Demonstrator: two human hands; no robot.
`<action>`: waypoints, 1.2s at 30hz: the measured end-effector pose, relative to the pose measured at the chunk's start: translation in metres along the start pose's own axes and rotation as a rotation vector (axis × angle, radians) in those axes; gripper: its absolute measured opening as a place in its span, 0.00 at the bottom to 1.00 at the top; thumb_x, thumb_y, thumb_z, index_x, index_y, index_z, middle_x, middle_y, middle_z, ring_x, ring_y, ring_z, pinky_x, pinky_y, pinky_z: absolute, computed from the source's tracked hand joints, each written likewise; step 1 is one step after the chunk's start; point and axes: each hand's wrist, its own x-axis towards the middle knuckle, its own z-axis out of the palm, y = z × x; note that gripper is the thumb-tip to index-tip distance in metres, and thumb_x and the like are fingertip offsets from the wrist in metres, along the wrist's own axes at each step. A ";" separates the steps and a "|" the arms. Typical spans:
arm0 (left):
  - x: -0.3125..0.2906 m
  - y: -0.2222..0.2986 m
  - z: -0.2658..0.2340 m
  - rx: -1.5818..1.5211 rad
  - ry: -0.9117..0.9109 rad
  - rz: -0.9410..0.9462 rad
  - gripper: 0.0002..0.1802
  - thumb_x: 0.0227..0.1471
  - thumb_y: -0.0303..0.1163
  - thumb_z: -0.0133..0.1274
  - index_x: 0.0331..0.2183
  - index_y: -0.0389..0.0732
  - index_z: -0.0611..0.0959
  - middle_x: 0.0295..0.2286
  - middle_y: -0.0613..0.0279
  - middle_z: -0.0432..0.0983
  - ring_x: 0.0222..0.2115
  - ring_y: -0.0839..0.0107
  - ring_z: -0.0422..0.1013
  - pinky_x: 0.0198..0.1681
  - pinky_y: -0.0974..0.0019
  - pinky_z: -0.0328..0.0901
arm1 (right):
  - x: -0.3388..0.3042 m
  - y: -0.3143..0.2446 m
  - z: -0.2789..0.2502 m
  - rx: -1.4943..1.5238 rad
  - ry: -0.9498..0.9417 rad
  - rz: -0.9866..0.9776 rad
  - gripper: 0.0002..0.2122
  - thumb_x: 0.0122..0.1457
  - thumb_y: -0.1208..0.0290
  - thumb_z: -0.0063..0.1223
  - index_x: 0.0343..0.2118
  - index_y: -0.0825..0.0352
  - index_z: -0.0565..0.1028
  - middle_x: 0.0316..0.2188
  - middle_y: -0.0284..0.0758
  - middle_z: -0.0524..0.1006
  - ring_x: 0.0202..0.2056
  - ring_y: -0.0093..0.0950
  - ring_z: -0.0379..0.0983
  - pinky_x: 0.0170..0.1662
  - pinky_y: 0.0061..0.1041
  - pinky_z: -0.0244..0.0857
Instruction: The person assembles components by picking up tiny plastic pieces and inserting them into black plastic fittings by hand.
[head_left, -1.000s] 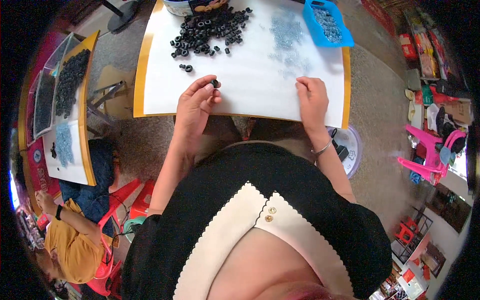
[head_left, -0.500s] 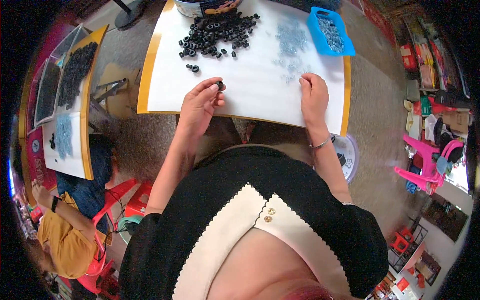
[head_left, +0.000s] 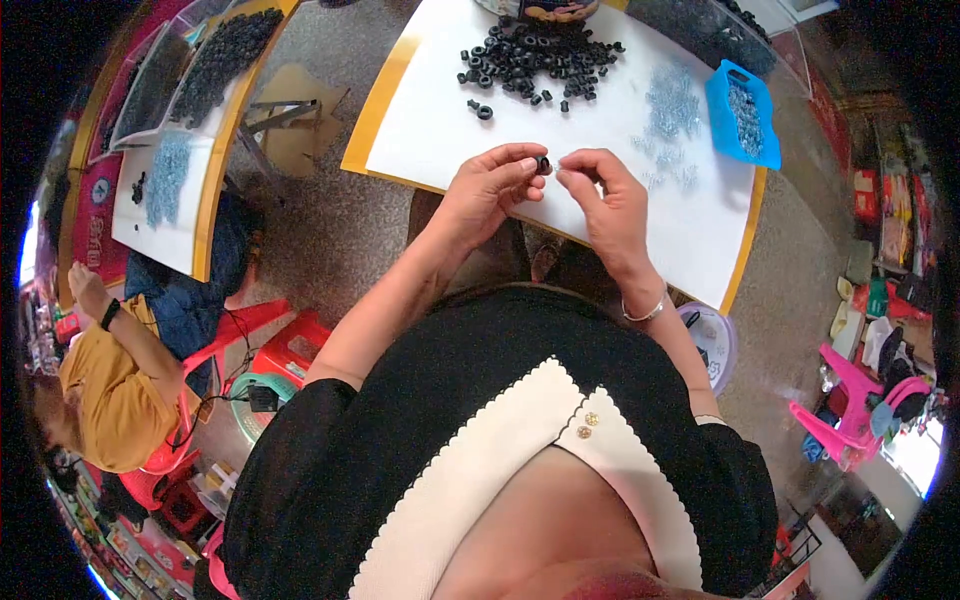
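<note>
Watching these fingertips, we're mostly nervous about drops. Our left hand [head_left: 492, 192] has its thumb and index finger nipped around one black ring [head_left: 543, 165], the other fingers loosely curled below, so that ring sits up in the air over the near part of the table [head_left: 420, 125]. Our right hand [head_left: 615, 205] is right beside it, thumb and index tip almost together, with a tiny pale glint at the tips. Could be one of the clear bits [head_left: 673, 105], but it's too small for us to tell if it's actually held.

So, what could go wrong? We reckon the grip is the weak point: only the edge of the ring is pinched, and a bump from the right fingertips might flick it loose. And the near edge of the table is close, so anything that rolls could end up on the floor [head_left: 340, 220]. If there is a clear bit in that pinch, squeezing too hard might shoot it out, and spotting it on a white top would be a pain.

Other thing, the right forearm reaches in not far from the scattered clear bits, so a careless sweep could spread them. The pile [head_left: 540, 62] and the blue tray [head_left: 767, 158] are well apart from both hands, so we're not too fussed about those
</note>
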 end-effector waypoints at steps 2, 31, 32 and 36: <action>-0.002 0.002 0.003 0.017 0.010 0.000 0.16 0.55 0.27 0.50 0.45 0.31 0.74 0.33 0.59 0.75 0.30 0.75 0.71 0.35 0.74 0.69 | 0.003 -0.002 0.007 -0.025 -0.011 -0.019 0.04 0.53 0.76 0.55 0.31 0.69 0.76 0.28 0.34 0.76 0.28 0.21 0.71 0.33 0.19 0.65; 0.003 0.005 -0.011 -0.299 -0.106 -0.027 0.19 0.54 0.25 0.51 0.47 0.31 0.70 0.36 0.55 0.72 0.33 0.74 0.72 0.36 0.77 0.73 | 0.070 0.059 0.011 -0.595 0.135 -0.179 0.08 0.53 0.70 0.54 0.34 0.68 0.74 0.28 0.36 0.76 0.29 0.27 0.72 0.34 0.24 0.65; 0.004 0.005 -0.011 -0.302 -0.104 -0.027 0.19 0.54 0.25 0.51 0.47 0.31 0.70 0.36 0.55 0.72 0.33 0.74 0.72 0.36 0.77 0.73 | 0.066 0.049 0.008 -0.596 0.132 -0.178 0.08 0.53 0.70 0.54 0.34 0.68 0.74 0.28 0.36 0.76 0.29 0.27 0.72 0.34 0.24 0.65; 0.003 0.008 -0.012 -0.253 -0.037 0.005 0.19 0.54 0.26 0.51 0.47 0.30 0.69 0.35 0.56 0.72 0.32 0.74 0.72 0.35 0.78 0.72 | 0.040 0.008 0.007 -0.062 -0.021 0.115 0.06 0.53 0.73 0.55 0.32 0.69 0.74 0.28 0.32 0.77 0.29 0.19 0.72 0.35 0.18 0.65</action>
